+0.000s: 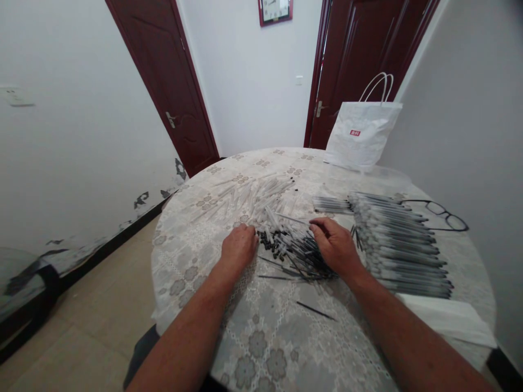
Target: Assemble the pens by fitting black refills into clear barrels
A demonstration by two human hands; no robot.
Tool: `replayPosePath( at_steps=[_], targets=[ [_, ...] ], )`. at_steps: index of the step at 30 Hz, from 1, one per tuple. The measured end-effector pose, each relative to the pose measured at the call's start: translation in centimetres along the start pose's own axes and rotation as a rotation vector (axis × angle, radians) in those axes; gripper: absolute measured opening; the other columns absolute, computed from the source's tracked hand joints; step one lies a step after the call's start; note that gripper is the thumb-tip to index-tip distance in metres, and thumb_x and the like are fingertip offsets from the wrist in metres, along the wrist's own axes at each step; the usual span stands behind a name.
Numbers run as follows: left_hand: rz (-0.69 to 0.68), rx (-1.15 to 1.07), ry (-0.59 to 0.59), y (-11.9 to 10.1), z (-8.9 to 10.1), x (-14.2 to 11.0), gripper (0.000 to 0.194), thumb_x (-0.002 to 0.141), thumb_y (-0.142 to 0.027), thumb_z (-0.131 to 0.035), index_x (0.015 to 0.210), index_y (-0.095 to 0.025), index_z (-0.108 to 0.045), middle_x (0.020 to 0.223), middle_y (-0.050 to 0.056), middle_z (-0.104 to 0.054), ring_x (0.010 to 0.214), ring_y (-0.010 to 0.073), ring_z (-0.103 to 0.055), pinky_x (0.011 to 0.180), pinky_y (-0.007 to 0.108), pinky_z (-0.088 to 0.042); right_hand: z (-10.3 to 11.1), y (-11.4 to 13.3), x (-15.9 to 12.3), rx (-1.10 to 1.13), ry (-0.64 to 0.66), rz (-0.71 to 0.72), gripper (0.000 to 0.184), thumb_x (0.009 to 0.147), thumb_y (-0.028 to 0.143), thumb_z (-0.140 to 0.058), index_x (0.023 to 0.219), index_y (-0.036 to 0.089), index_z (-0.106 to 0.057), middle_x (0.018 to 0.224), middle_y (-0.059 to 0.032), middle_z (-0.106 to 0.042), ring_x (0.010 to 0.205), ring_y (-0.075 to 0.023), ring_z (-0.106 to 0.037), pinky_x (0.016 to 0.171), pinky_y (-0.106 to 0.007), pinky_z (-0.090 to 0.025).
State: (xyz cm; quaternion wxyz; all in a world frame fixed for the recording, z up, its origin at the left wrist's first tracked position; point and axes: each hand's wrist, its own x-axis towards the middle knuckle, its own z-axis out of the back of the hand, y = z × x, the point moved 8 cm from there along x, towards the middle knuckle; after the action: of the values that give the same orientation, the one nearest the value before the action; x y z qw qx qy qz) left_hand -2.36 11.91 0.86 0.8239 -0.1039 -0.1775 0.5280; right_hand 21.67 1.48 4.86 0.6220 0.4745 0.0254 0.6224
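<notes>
My left hand (239, 247) rests knuckles-up on the round table (269, 337), its fingers curled under at a scatter of small black caps (270, 240). Whatever those fingers hold is hidden. My right hand (335, 244) lies on a loose heap of thin black refills (304, 256), fingers bent down and pinching among them. A pile of clear pen barrels (255, 196) lies just beyond both hands. To the right of my right hand, several assembled pens (402, 245) are laid in a neat row.
A white paper bag (362, 133) stands at the table's far edge. Black glasses (443, 213) lie far right. One stray refill (315, 311) lies near me. White paper (449, 318) overhangs the right edge. Two dark doors and a wall clock (275, 10) are behind.
</notes>
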Motion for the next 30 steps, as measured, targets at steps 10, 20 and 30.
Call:
replayPosePath(
  at_steps=[10, 20, 30],
  targets=[
    [0.325, -1.645, -0.025, 1.5, -1.8, 1.0, 0.030, 0.079, -0.031, -0.074, 0.101, -0.016, -0.060, 0.081, 0.003, -0.066, 0.071, 0.0150, -0.067, 0.076, 0.034, -0.058, -1.5, 1.7, -0.9, 0.019, 0.090, 0.060, 0.019, 0.094, 0.032, -0.054, 0.096, 0.020, -0.068, 0.082, -0.0026, -0.069, 0.070, -0.0159, -0.062, 0.069, -0.027, -0.046],
    [0.349, -1.752, 0.009, 0.4, -1.7, 0.6, 0.026, 0.080, -0.024, -0.075, 0.096, -0.016, -0.056, 0.092, 0.010, -0.073, 0.083, 0.0204, -0.074, 0.077, 0.035, -0.061, -1.5, 2.0, -1.2, 0.013, 0.050, 0.106, 0.016, 0.094, 0.032, -0.055, 0.095, 0.021, -0.066, 0.083, -0.0025, -0.068, 0.070, -0.0156, -0.060, 0.068, -0.027, -0.046],
    [0.338, -1.728, 0.072, -0.3, -2.4, 0.5, 0.025, 0.080, -0.025, -0.076, 0.094, -0.016, -0.056, 0.085, 0.008, -0.072, 0.079, 0.0202, -0.074, 0.073, 0.033, -0.062, -1.9, 2.6, -1.3, 0.015, 0.060, 0.175, 0.012, 0.095, 0.028, -0.055, 0.098, 0.022, -0.064, 0.088, -0.0030, -0.068, 0.075, -0.0159, -0.062, 0.072, -0.027, -0.049]
  ],
)
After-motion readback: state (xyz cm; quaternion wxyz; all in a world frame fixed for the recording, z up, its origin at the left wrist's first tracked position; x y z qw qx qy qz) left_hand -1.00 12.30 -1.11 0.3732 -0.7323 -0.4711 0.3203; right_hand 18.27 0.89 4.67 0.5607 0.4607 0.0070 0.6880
